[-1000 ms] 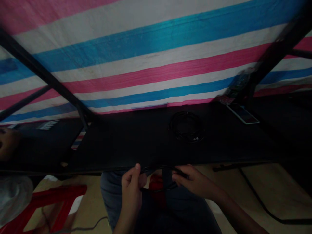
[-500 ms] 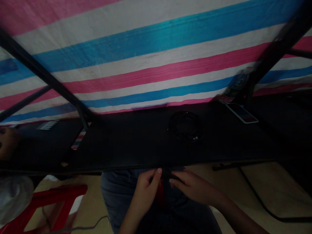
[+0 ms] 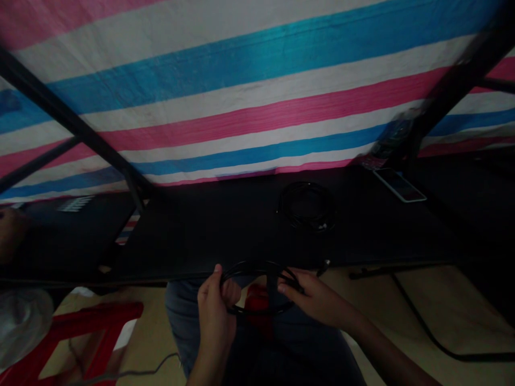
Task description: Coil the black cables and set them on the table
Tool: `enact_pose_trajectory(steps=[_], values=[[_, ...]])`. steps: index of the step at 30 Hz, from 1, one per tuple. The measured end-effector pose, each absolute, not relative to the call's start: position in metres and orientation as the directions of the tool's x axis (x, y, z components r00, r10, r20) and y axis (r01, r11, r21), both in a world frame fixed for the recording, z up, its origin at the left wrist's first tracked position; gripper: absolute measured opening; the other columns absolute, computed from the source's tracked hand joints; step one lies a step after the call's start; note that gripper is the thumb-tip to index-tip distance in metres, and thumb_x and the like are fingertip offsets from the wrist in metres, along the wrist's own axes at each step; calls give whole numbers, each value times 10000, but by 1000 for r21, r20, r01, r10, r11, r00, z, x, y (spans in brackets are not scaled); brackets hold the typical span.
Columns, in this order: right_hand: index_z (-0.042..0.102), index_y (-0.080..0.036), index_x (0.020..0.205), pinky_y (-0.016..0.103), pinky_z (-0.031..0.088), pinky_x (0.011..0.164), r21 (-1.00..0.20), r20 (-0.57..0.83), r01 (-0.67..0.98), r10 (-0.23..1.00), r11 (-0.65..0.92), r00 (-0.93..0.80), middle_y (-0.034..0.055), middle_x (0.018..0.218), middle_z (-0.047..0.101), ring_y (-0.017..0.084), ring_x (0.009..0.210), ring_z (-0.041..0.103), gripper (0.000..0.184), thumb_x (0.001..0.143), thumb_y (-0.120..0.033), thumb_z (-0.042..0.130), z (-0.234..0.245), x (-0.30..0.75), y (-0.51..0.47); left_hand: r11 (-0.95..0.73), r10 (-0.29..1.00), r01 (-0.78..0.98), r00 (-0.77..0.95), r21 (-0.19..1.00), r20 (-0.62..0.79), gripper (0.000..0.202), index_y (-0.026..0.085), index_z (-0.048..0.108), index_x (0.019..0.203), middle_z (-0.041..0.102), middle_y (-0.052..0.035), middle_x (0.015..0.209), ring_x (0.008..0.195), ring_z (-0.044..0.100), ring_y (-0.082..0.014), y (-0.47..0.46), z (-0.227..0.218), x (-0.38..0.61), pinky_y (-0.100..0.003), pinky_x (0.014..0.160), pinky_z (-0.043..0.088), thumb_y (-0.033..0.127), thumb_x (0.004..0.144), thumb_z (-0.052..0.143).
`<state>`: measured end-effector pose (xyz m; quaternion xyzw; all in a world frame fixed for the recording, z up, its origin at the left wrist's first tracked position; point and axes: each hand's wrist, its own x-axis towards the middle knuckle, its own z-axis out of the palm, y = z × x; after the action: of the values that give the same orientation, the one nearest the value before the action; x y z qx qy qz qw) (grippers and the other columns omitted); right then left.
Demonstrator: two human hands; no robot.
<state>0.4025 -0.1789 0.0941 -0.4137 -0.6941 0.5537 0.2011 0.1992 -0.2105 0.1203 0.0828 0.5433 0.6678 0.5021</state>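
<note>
My hands hold a loop of black cable point(image 3: 251, 264) just below the near edge of the black table point(image 3: 209, 236). My left hand point(image 3: 215, 305) is closed around the loop's left side, and my right hand point(image 3: 316, 297) pinches its right side. A small plug end point(image 3: 323, 266) sticks out past my right hand. Farther back on the table lies a coil of black cable point(image 3: 308, 206), apart from both hands. My blue jeans point(image 3: 179, 327) and a red object point(image 3: 256, 300) show below the loop.
A smartphone point(image 3: 399, 185) and a blurred bottle point(image 3: 392, 136) stand at the table's back right. A striped tarpaulin point(image 3: 257, 107) hangs behind dark metal bars point(image 3: 68, 120). A red stool point(image 3: 92, 316), white plastic bag point(image 3: 20, 321) and grey wire point(image 3: 140, 370) lie at lower left.
My hands have moved apart from their close position half a second ago. The cable loop now shows open between them, and the plug end has appeared at the right.
</note>
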Motion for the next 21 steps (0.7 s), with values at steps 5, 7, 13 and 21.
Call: enact_pose_trajectory(steps=[5, 7, 13, 21], values=[[592, -189, 813, 278, 455, 686, -942, -263, 324, 785, -85, -561, -1, 743, 618, 167, 720, 597, 238, 991, -318, 502, 92, 396, -178, 165, 765, -694, -358, 700, -536, 676, 234, 263, 452, 183, 119, 431, 392, 158, -47, -216, 120, 202, -235, 390, 202, 510, 681, 837], [597, -188, 809, 279, 459, 707, -945, -256, 317, 780, -79, -570, 3, 768, 629, 166, 744, 599, 229, 985, -306, 509, 92, 396, -179, 163, 759, -699, -361, 696, -541, 674, 233, 251, 466, 183, 116, 433, 390, 168, -49, -216, 120, 200, -236, 397, 210, 498, 705, 823], [617, -178, 881, 238, 450, 584, -878, -441, 442, 668, -182, -600, -11, 686, 611, 129, 618, 583, 234, 1002, -353, 517, 91, 400, -184, 45, 741, -673, -473, 738, -477, 622, 215, 293, 464, 235, 103, 417, 385, 197, -52, -214, 120, 198, -231, 405, 227, 417, 774, 793], [667, -162, 1105, 295, 606, 611, -787, -613, 528, 497, -318, -614, 95, 1027, 751, 190, 758, 733, 374, 989, -502, 563, 85, 406, -189, -27, 737, -614, -546, 789, -399, 616, 205, 320, 432, 309, 84, 387, 388, 293, -63, -222, 118, 205, -225, 417, 293, 435, 721, 812]])
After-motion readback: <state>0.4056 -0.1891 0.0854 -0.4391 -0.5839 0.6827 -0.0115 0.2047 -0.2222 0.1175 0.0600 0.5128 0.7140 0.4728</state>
